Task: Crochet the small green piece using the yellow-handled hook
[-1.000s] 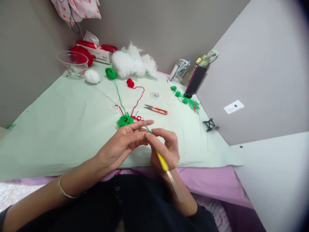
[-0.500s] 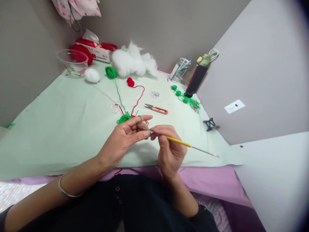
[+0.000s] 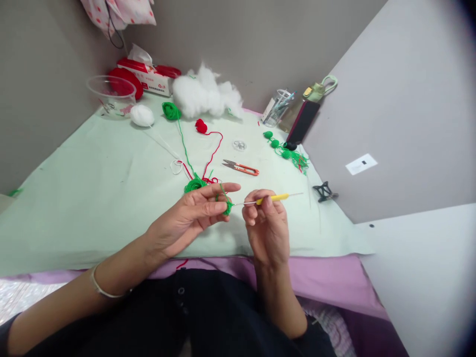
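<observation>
Between thumb and fingers, my left hand (image 3: 193, 210) pinches a small green crochet piece (image 3: 228, 208), its index finger stretched out with green yarn running over it. My right hand (image 3: 268, 218) grips the yellow handle of a crochet hook (image 3: 277, 198). The hook's metal tip points left and meets the edge of the green piece. Just behind my left hand lies a loose bundle of green yarn (image 3: 194, 184), with red yarn beside it. Orange-handled thread snips (image 3: 241, 167) rest beyond my right hand.
At the back are a green yarn ball (image 3: 171, 111), red yarn ball (image 3: 201, 126), white yarn ball (image 3: 142, 115), white stuffing (image 3: 204, 94), clear tub (image 3: 117, 104) and tissue box (image 3: 156, 83). Small green crocheted pieces (image 3: 274, 143), a pen cup (image 3: 275, 109) and a bottle (image 3: 316, 91) stand right.
My right hand has turned and drawn slightly away from the left, bringing the hook nearly level. The green piece, mostly hidden before, now shows at my left fingertips.
</observation>
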`<state>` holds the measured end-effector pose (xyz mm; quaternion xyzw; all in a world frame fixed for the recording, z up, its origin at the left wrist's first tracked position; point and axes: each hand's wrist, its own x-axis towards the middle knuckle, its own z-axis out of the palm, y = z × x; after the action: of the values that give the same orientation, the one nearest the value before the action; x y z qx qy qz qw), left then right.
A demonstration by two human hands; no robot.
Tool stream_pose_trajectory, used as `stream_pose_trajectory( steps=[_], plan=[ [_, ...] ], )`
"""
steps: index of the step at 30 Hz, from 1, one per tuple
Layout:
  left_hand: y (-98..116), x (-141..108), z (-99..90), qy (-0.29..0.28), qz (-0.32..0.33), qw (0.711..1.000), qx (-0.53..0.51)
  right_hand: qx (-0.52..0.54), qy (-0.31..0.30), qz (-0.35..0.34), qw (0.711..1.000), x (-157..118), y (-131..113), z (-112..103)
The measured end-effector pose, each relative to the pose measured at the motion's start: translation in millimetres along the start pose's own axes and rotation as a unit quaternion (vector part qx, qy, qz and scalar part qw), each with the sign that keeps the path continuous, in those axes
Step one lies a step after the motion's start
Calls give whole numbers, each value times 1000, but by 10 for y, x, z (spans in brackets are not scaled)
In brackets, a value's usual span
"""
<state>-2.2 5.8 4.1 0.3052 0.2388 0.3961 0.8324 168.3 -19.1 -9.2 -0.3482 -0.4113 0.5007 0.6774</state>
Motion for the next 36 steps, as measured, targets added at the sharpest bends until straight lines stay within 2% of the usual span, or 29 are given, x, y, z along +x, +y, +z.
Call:
stream_pose_trajectory(
  steps=[2, 3, 5, 7, 9, 13, 16, 17, 18, 19, 21, 23, 24, 25, 27, 29, 30, 31, 33, 35, 36],
  plan=[
    [-22, -5, 14, 5, 14, 1000, 18, 7, -18, 6, 1000, -18, 36, 0],
    [-39, -8, 21, 11, 27, 999, 34, -9, -24, -14, 1000, -34, 57, 5],
    [-81, -15, 29, 38, 70, 994, 70, -93, -23, -95, 991, -77, 92, 25],
    [-121, -25, 28, 73, 121, 985, 102, -204, -12, -184, 961, -124, 108, 54],
    [-148, -34, 24, 96, 148, 976, 125, -268, -5, -240, 933, -162, 110, 81],
    [-161, -36, 34, 102, 137, 978, 123, -299, -2, -267, 916, -203, 147, 102],
    [-147, -12, 47, 112, 122, 984, 67, -391, -5, -336, 857, -207, 201, 81],
    [-137, -2, 46, 109, 101, 988, 44, -411, -7, -356, 839, -200, 206, 70],
    [-125, 9, 40, 102, 72, 992, 22, -415, -7, -366, 833, -187, 200, 59],
    [-111, 19, 32, 93, 42, 995, 5, -396, -2, -355, 847, -169, 182, 50],
    [-86, 34, 16, 80, 11, 997, -11, -316, 20, -278, 907, -122, 127, 43],
    [-76, 37, 19, 83, 34, 996, 2, -213, 35, -211, 953, -82, 86, 59],
    [-79, 35, 31, 89, 61, 994, 15, -192, 30, -193, 962, -70, 82, 74],
    [-86, 31, 47, 97, 88, 991, 27, -198, 23, -191, 961, -67, 91, 91],
    [-106, 23, 80, 108, 121, 986, 35, -276, 9, -234, 932, -78, 133, 119],
    [-114, 19, 89, 98, 95, 990, 20, -353, 24, -327, 876, -95, 168, 124],
    [-110, 20, 82, 90, 70, 993, 9, -361, 25, -347, 865, -99, 172, 117],
    [-101, 24, 70, 84, 48, 995, 1, -353, 20, -336, 873, -98, 166, 105],
    [-78, 31, 46, 83, 41, 996, 0, -286, 42, -292, 912, -82, 140, 83],
    [-68, 32, 45, 92, 81, 992, 13, -242, 38, -245, 938, -66, 126, 78],
    [-71, 29, 56, 98, 103, 990, 17, -251, 27, -240, 937, -63, 131, 83]
  ],
)
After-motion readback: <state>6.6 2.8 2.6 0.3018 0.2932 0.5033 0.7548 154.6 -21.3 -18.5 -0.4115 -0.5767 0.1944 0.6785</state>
